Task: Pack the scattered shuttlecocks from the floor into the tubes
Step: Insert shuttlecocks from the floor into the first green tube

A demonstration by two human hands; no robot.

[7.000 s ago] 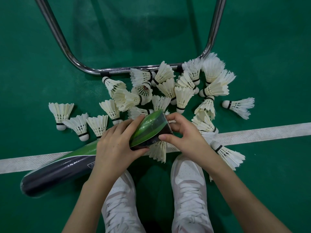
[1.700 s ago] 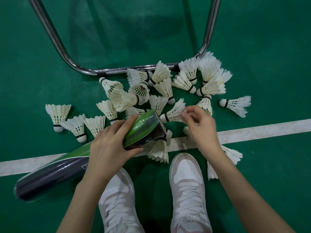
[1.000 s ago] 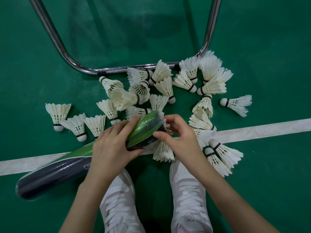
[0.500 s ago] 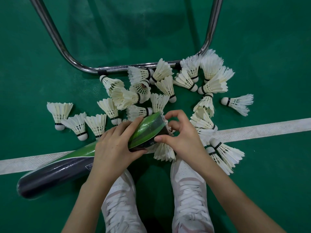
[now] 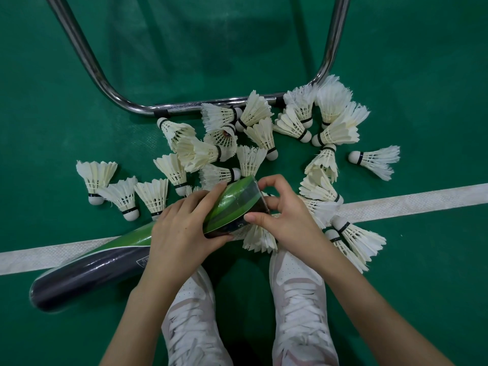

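Note:
A long green-and-black shuttlecock tube (image 5: 232, 204) lies slanted, its closed end (image 5: 87, 276) low at the left and its open mouth raised toward the pile. My left hand (image 5: 182, 231) wraps the tube just behind the mouth. My right hand (image 5: 287, 223) is at the mouth, thumb and forefinger on the rim and the other fingers curled into the opening. Whatever is inside the mouth is hidden. Several white feather shuttlecocks (image 5: 261, 133) lie scattered beyond the tube. One shuttlecock (image 5: 257, 240) sits just under the mouth.
A chrome tube frame (image 5: 184, 107) curves across the green floor behind the pile. A white court line (image 5: 409, 202) runs under the tube. My white shoes (image 5: 192, 326) (image 5: 301, 307) stand below. Loose shuttlecocks lie at the left (image 5: 97, 175) and right (image 5: 377, 161).
My right hand picked a shuttlecock from the pile and brought it to the tube mouth. Its feathers showed at the rim a second ago and have since gone inside.

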